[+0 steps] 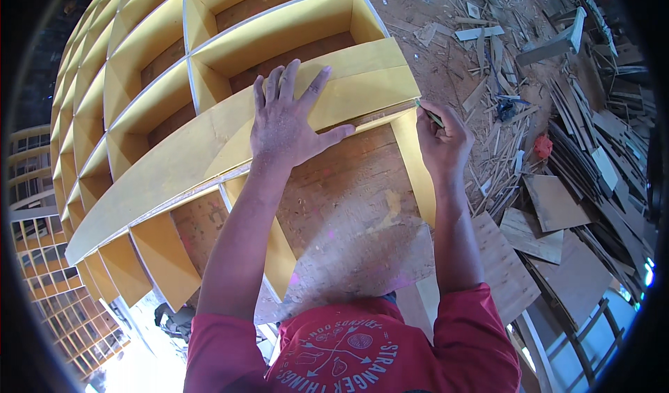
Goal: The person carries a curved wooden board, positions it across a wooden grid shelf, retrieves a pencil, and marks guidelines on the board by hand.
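My left hand (286, 127) lies flat with fingers spread on a long yellow board (369, 86), which rests across the top of a yellow wooden frame (275, 27). The thumb reaches past the board's near edge. At the board's right end, my right hand (446, 142) pinches a slim pencil (434, 118). Its green end meets the board's near right corner. Below the board, an upright yellow panel (412, 163) runs toward me from that corner, beside my right wrist. The frame's open cells spread away to the upper left.
A worn wooden work surface (348, 205) shows beneath the frame. Wood scraps (488, 79) litter the ground at the right, with a red crumpled item (543, 146) among them. Stacked panels and offcuts (557, 201) lie farther right. Another lattice frame (52, 281) stands at the left.
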Available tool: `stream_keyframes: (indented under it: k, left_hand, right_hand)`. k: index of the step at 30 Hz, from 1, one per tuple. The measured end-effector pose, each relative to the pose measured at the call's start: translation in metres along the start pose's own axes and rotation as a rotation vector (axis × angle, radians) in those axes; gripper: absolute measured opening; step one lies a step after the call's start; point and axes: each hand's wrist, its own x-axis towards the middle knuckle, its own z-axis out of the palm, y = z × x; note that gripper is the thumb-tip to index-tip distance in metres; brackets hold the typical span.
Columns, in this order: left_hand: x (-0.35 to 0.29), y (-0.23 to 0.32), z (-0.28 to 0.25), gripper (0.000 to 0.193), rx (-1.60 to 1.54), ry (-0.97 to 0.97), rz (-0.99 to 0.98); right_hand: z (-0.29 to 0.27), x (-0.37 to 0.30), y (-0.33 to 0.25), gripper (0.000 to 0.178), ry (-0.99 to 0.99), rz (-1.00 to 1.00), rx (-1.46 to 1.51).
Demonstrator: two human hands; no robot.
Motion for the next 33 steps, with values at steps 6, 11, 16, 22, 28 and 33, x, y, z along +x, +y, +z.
stream_keyframes:
  k: [6,11,16,22,28,33]
  left_hand:
    - [-0.0013,0.0008,0.0012,0.103,0.001,0.010,0.003]
    - [-0.0021,0.0006,0.0002,0.104,0.009,0.002,0.003]
    - [-0.0005,0.0013,-0.0002,0.104,0.008,-0.010,-0.004]
    - [-0.0011,0.0016,-0.0004,0.104,0.006,-0.011,-0.007]
    - [-0.0014,0.0005,0.0021,0.102,-0.004,0.016,-0.001]
    - [-0.0020,0.0008,0.0011,0.102,-0.001,0.013,-0.005]
  right_hand:
    - [-0.0010,0.0011,-0.0006,0.015,0.007,-0.091,-0.115]
    - [-0.0020,0.0033,-0.0053,0.013,-0.020,-0.138,-0.202]
    - [-0.0016,0.0033,-0.0048,0.013,-0.034,-0.173,-0.250]
    - [-0.0012,0.0018,-0.0043,0.013,-0.012,-0.166,-0.209]
    - [-0.0016,0.0020,-0.0029,0.015,-0.004,-0.167,-0.178]
    - [-0.0009,0.0019,-0.0052,0.014,-0.038,-0.160,-0.197]
